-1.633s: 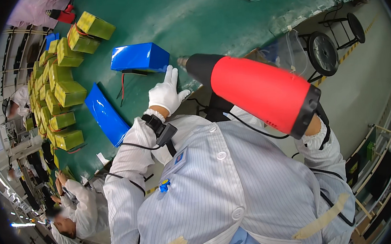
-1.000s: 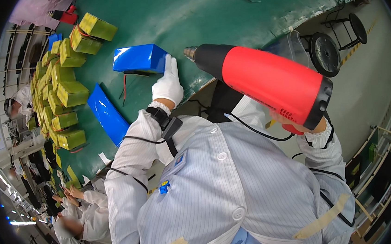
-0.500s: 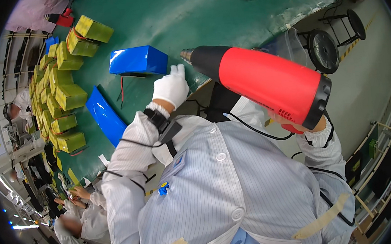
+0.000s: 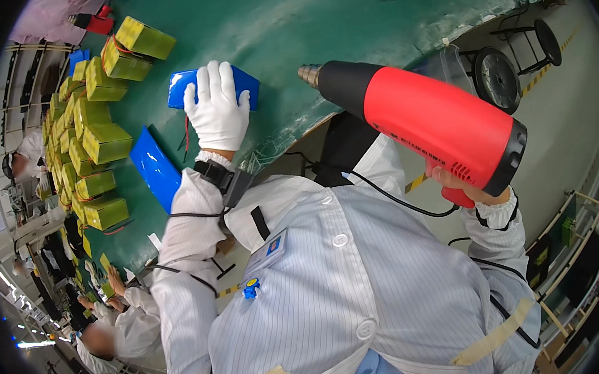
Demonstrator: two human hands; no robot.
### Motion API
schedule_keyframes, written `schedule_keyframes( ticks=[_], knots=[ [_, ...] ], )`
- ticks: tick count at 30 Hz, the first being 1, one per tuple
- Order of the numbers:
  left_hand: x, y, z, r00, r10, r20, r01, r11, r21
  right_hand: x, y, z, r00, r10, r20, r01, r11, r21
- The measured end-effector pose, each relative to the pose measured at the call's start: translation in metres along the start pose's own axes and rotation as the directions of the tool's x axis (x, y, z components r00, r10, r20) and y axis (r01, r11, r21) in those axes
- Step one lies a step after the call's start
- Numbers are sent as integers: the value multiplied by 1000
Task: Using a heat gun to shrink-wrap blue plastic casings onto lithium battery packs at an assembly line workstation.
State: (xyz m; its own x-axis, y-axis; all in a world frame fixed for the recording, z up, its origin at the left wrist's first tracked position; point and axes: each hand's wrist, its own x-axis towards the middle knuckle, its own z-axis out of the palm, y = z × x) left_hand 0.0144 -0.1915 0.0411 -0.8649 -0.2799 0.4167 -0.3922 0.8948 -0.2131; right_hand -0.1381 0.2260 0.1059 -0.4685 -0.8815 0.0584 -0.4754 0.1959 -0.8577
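My left hand, in a white glove, lies with its fingers spread on a block wrapped in shiny blue film on the green table. Red and black wires come out below the block. My right hand is wrapped round the handle of a red and black heat gun, mostly hidden behind the tool's body. The gun's metal nozzle points left, toward the blue block, with a gap between them. Near my left wrist lies a flat blue film sleeve.
Several yellow-wrapped blocks with wires stand stacked on the left of the green table. Another red heat gun lies at the far left. Round black stools stand at the right. A co-worker sits at the lower left.
My left hand has moved from beside the blue block's near right corner onto the block, fingers spreading. The heat gun has shifted a little right and slightly downward.
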Motion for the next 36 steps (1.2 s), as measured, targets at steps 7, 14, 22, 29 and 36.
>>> schedule_keyframes(
  ticks=[7, 14, 22, 29, 36],
  knots=[
    [-14, 9, 4, 679, 390, 622, -702, 592, 396, 3, 1, -5, 985, -171, -8, 170, 984, -44],
    [-6, 7, 10, 477, 215, 852, -793, 524, 312, -1, 10, -3, 984, -178, 21, 179, 970, -165],
    [5, -19, 7, 498, 354, 792, -802, 536, 264, 4, 9, 4, 977, -211, 10, 207, 943, -262],
    [70, -72, -32, 780, 282, 558, -161, 953, -255, 12, -9, -12, 977, -197, 78, 210, 951, -228],
    [67, -103, -4, 769, 278, 576, -142, 952, -270, 17, 12, -12, 945, -311, 99, 322, 939, -121]
  ],
)
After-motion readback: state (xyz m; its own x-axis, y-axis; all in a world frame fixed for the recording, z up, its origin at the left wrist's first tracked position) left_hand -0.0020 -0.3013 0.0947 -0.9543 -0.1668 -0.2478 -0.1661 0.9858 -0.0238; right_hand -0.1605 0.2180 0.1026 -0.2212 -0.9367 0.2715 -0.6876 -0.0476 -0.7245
